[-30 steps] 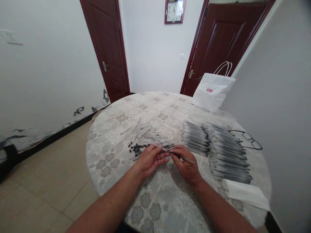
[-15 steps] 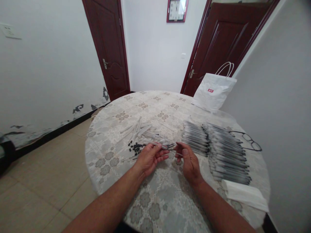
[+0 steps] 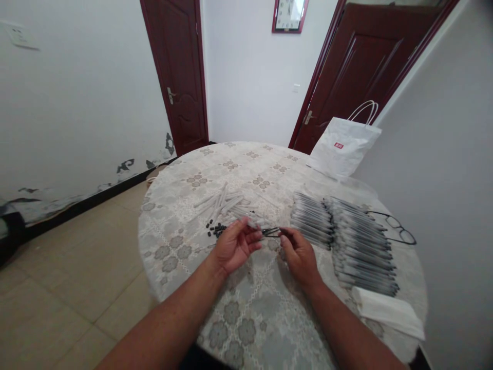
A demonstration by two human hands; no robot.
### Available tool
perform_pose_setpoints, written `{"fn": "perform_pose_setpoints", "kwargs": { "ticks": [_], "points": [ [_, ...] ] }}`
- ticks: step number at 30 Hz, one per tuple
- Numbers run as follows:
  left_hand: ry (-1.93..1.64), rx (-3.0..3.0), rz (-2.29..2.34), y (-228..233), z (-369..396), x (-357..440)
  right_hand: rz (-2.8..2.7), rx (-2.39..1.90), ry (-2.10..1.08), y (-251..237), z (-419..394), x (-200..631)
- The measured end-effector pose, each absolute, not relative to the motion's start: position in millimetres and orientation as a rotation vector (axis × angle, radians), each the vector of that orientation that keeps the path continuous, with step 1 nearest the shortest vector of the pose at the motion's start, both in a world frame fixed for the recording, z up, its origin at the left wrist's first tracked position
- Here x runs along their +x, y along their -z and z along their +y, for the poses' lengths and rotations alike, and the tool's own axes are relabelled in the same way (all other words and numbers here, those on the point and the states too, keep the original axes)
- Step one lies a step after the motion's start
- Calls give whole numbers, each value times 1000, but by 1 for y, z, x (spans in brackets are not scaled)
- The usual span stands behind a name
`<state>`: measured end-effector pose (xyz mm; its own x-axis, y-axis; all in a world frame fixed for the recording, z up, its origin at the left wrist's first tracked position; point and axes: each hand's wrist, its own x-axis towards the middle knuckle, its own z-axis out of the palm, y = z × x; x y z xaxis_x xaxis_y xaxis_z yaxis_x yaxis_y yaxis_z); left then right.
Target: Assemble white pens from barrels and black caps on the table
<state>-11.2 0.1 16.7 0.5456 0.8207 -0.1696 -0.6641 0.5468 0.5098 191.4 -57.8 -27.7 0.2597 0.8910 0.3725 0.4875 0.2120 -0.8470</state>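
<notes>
My left hand (image 3: 236, 246) is closed, its thumb and fingers curled around a whitish pen barrel (image 3: 252, 223) that is partly hidden. To its right, my right hand (image 3: 301, 257) pinches at the end of a thin dark pen refill (image 3: 272, 236). Other dark refills lie by the fingertips. Just left of my left hand is a small heap of short black pen parts (image 3: 217, 229), partly covered by the hand. Behind both hands spreads a loose pile of translucent pen barrels (image 3: 225, 201).
On the right lie two dense rows of pens, a shorter row (image 3: 311, 218) and a longer row (image 3: 362, 252). Beyond them are black-framed glasses (image 3: 396, 226). A folded white cloth or paper (image 3: 389, 312) lies near the right edge. A white paper bag (image 3: 344, 149) stands at the back right.
The view has shifted slightly. My left hand has turned and drawn a little apart from my right hand, whose fingers have moved to the dark refills.
</notes>
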Motion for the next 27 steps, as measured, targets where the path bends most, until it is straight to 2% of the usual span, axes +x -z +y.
{"fn": "perform_pose_setpoints", "kwargs": {
  "ticks": [7, 19, 27],
  "points": [
    [-1195, 285, 460, -17, 19, -21, -1583, -1511, -258, 26, -52, 193],
    [-1353, 301, 500, -17, 23, -22, -2112, -1712, -147, -9, -12, 205],
    [-1377, 340, 531, -9, 26, -21, -1984, -1864, 92, 11, 18, 198]
  ]
}}
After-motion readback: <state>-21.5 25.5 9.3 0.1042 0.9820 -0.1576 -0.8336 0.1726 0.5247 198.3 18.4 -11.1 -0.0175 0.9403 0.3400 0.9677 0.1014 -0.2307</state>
